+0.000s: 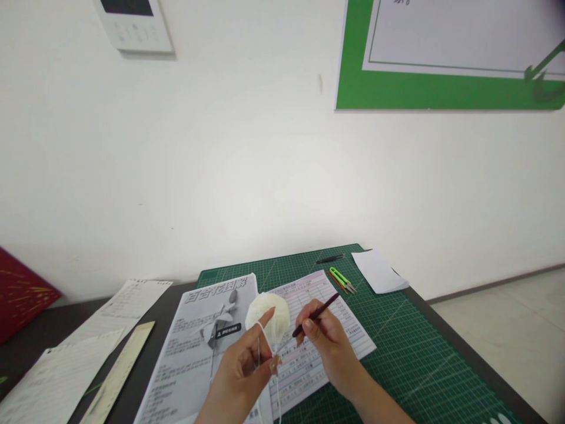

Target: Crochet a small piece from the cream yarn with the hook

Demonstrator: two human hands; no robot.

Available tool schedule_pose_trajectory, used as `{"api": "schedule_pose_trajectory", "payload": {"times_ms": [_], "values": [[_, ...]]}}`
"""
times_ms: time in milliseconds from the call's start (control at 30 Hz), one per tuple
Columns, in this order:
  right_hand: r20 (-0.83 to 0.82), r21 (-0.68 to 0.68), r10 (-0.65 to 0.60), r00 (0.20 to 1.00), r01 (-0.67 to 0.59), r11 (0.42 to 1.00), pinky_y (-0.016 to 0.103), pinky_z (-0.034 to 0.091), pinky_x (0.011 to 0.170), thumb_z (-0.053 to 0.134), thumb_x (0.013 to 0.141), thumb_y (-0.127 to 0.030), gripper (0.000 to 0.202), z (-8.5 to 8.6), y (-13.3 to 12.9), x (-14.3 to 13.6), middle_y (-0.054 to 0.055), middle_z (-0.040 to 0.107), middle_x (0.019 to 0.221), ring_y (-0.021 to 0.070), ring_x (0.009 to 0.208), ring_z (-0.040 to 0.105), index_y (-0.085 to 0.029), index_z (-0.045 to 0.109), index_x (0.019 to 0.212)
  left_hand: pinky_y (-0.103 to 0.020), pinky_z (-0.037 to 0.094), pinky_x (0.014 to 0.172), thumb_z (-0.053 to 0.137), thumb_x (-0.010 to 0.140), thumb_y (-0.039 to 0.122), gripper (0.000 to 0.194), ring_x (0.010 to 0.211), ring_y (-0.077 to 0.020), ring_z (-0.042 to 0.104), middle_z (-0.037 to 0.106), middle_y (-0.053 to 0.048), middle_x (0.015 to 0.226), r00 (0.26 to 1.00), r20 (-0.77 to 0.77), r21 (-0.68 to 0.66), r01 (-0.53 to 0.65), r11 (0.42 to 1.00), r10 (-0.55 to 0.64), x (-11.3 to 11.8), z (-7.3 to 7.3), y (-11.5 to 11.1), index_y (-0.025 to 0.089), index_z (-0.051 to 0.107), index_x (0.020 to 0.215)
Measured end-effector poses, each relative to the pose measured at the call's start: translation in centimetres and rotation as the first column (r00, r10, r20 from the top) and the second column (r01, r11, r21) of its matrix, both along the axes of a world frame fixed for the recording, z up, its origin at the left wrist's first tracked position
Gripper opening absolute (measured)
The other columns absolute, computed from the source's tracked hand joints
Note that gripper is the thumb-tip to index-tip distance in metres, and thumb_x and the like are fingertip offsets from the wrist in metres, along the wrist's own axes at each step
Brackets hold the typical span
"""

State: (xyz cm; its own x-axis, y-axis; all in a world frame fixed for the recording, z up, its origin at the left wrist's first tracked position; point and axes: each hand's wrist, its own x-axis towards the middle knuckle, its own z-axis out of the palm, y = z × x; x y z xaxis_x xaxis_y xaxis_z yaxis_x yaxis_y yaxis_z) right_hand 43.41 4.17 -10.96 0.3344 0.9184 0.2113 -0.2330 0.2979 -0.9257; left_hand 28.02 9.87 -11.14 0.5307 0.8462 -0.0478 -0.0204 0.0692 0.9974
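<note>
My right hand [324, 333] is closed round the dark handle of a crochet hook [315, 315], whose thin metal end points down to the left. Its tip meets white yarn [261, 335] at the fingertips of my left hand [247, 368]. That hand pinches the yarn between thumb and fingers, with a strand running over the raised index finger. Two loose strands hang below it. Just behind my hands a round ball of cream yarn [268, 309] rests on the printed sheets. Any small stitches in the pinch are too fine to make out.
Under my hands lie a sheet with a flower picture [176, 347] and a lined sheet [309, 294] on a green cutting mat [424, 353]. Green thread snips [339, 278], a black pen-like tool [329, 259] and white paper [380, 271] lie behind. A ruler [119, 374] lies left.
</note>
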Motion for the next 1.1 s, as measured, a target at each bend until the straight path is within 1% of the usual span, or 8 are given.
{"api": "schedule_pose_trajectory", "payload": {"times_ms": [167,300,400,467,633,767,933,1100], "values": [[0.166,0.038,-0.011,0.986,0.005,0.999,0.026,0.038,0.057,0.050,0.085,-0.037,0.018,-0.1,-0.5,-0.1,-0.002,0.050,0.068,0.0140,0.062,0.048,-0.020,0.051,0.080,-0.029,0.035,0.059,0.071,0.063,0.024,0.061,0.057,-0.0156,0.047,0.052,0.002,0.059,0.999,0.023,-0.012,-0.026,1.000,0.026,0.2,0.4,-0.2,0.019,0.054,0.121],[0.407,0.094,-0.046,0.912,0.008,0.996,0.029,0.039,0.065,0.043,0.089,-0.028,0.013,0.1,-1.1,0.0,0.001,0.051,0.074,0.0166,0.070,0.050,-0.021,0.052,0.083,-0.028,0.034,0.057,0.069,0.064,0.020,0.056,0.054,-0.0153,0.045,0.051,0.003,0.057,1.000,-0.019,0.042,-0.024,0.999,0.024,0.2,0.4,-0.1,0.017,0.056,0.119],[0.509,0.130,-0.055,0.859,-0.013,0.991,0.030,0.039,0.069,0.042,0.089,-0.023,0.011,0.3,-1.4,0.1,0.002,0.052,0.079,0.0176,0.075,0.050,-0.021,0.052,0.085,-0.028,0.034,0.057,0.066,0.067,0.019,0.056,0.055,-0.0154,0.045,0.052,0.003,0.057,0.997,-0.073,0.077,0.031,0.997,-0.026,0.1,0.6,0.3,0.016,0.053,0.121],[0.514,0.136,-0.050,0.856,-0.024,0.990,0.031,0.040,0.070,0.043,0.088,-0.023,0.010,0.2,-1.5,0.1,0.002,0.053,0.080,0.0179,0.076,0.051,-0.021,0.052,0.085,-0.028,0.035,0.057,0.066,0.068,0.020,0.057,0.056,-0.0156,0.045,0.052,0.002,0.058,0.992,-0.102,0.067,0.080,0.994,-0.073,0.0,1.1,0.4,0.016,0.051,0.122],[0.355,0.107,-0.034,0.934,-0.004,0.994,0.029,0.040,0.066,0.047,0.087,-0.029,0.013,-0.3,-0.8,0.1,0.001,0.054,0.074,0.0165,0.071,0.051,-0.020,0.055,0.083,-0.029,0.036,0.061,0.069,0.067,0.022,0.055,0.059,-0.0154,0.047,0.053,0.002,0.061,0.997,-0.048,-0.028,0.058,0.998,-0.059,-0.1,1.9,0.1,0.019,0.055,0.120],[0.113,0.075,-0.004,0.994,-0.004,0.997,0.026,0.039,0.055,0.055,0.083,-0.035,0.017,-0.6,-0.1,0.0,-0.002,0.053,0.067,0.0130,0.058,0.050,-0.019,0.055,0.079,-0.029,0.037,0.060,0.072,0.062,0.025,0.056,0.059,-0.0158,0.047,0.055,0.001,0.061,0.997,0.076,-0.086,0.020,0.996,-0.013,0.1,1.3,-0.1,0.023,0.059,0.116],[-0.027,0.076,0.018,0.999,-0.016,0.997,0.024,0.040,0.051,0.062,0.078,-0.037,0.019,-0.6,0.3,-0.3,-0.002,0.054,0.062,0.0112,0.053,0.049,-0.018,0.058,0.076,-0.027,0.036,0.057,0.074,0.060,0.024,0.061,0.057,-0.0136,0.045,0.053,0.003,0.060,0.991,0.136,-0.142,0.008,0.990,0.011,0.2,0.5,0.1,0.025,0.056,0.119],[-0.142,0.073,0.027,0.989,-0.017,0.997,0.023,0.041,0.049,0.066,0.075,-0.034,0.017,-0.8,0.5,-0.6,-0.003,0.056,0.057,0.0102,0.049,0.050,-0.017,0.061,0.074,-0.029,0.041,0.063,0.074,0.060,0.026,0.065,0.061,-0.0146,0.049,0.054,0.003,0.062,0.987,0.148,-0.162,-0.033,0.986,0.057,0.2,0.6,-0.1,0.026,0.054,0.122]]}}
